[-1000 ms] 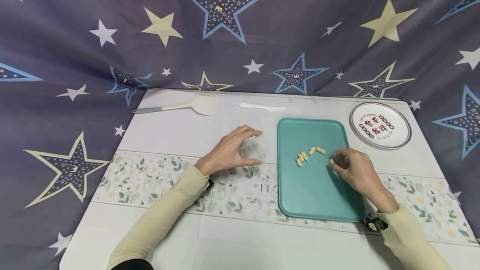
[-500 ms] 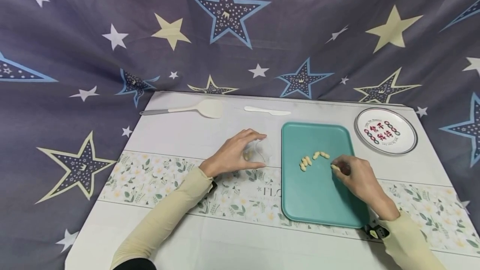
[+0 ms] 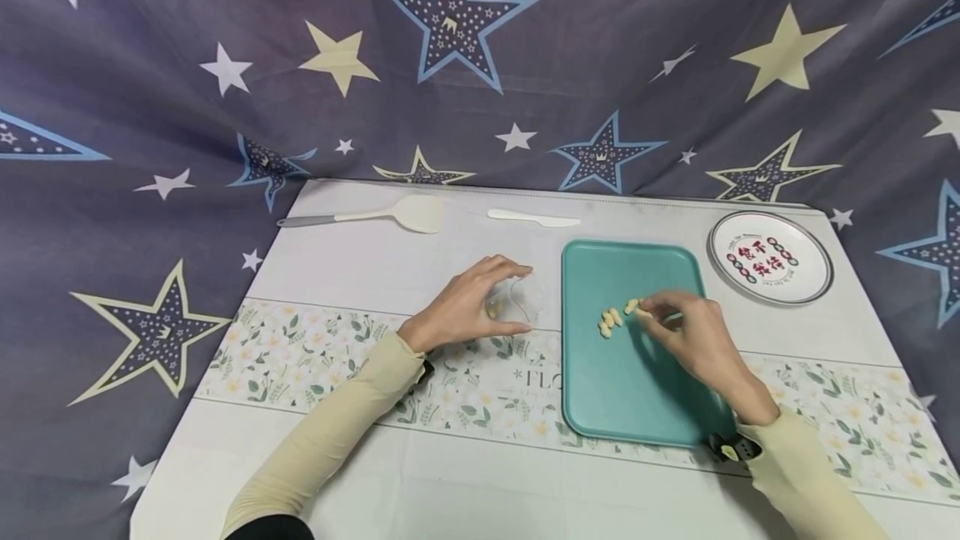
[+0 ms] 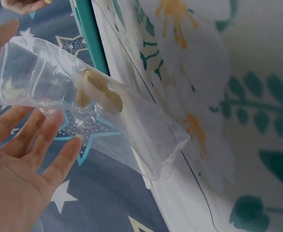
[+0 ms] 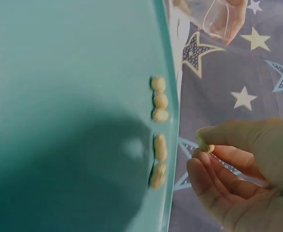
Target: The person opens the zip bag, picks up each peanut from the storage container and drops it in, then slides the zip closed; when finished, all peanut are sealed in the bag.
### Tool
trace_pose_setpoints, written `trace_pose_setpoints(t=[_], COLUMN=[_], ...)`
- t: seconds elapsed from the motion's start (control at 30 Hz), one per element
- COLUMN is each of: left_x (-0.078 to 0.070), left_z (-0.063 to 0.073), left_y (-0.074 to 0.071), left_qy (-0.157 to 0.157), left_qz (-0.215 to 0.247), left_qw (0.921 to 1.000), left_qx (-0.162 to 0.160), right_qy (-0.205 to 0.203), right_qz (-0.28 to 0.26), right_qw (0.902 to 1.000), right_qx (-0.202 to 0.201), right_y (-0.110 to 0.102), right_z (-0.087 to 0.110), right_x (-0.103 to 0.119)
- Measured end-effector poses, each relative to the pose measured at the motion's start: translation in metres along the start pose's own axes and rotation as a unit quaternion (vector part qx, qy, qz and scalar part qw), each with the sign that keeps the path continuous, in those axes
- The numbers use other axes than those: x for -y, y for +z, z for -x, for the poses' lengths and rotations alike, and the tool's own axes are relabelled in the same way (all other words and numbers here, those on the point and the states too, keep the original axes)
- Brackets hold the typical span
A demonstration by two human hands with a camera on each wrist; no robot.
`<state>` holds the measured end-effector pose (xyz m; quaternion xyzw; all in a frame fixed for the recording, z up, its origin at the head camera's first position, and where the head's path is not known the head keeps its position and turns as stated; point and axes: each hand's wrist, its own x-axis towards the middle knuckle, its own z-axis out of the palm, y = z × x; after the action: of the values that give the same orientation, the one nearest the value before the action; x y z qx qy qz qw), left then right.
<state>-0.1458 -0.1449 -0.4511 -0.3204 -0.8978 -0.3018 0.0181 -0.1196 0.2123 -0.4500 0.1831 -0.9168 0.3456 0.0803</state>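
In the head view my left hand [image 3: 465, 307] spreads its thumb and fingers around the mouth of a clear zip bag [image 4: 141, 140], holding it up left of the tray. Peanuts [image 4: 98, 92] in their shells lie inside the bag, seen through the plastic in the left wrist view. My right hand [image 3: 693, 340] is above the teal tray [image 3: 630, 407], pinching one peanut [image 5: 208, 147] between thumb and fingertips. On the tray, just left of those fingertips, several more peanuts [image 3: 615, 317] lie in a loose row; the right hand partly covers the row's end in the head view.
At the back of the table lie a spatula [image 3: 416, 213] with a grey handle and a white plastic knife [image 3: 534, 217]. A white plate [image 3: 772, 257] with red lettering stands right of the tray. Behind the table hangs a dark star-patterned cloth [image 3: 525, 40].
My right hand has moved left and slightly away from me over the tray, towards the peanuts, with one peanut in its fingertips. The left hand and bag stay in place.
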Motion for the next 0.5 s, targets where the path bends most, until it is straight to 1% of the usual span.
trace_pose_setpoints(t=[0.33, 0.5], left_x=[-0.001, -0.001], left_z=[0.000, -0.001], left_y=[0.000, 0.002], left_qy=[0.003, 0.005], left_qz=[0.004, -0.002], left_qw=[1.0000, 1.0000], left_qx=[0.000, -0.001], right_qy=[-0.025, -0.029], right_qz=[-0.035, -0.056], right_qw=[0.9990, 0.9977], right_qx=[0.008, 0.025], right_y=[0.017, 0.027], right_z=[-0.017, -0.023], right_x=[0.024, 0.036])
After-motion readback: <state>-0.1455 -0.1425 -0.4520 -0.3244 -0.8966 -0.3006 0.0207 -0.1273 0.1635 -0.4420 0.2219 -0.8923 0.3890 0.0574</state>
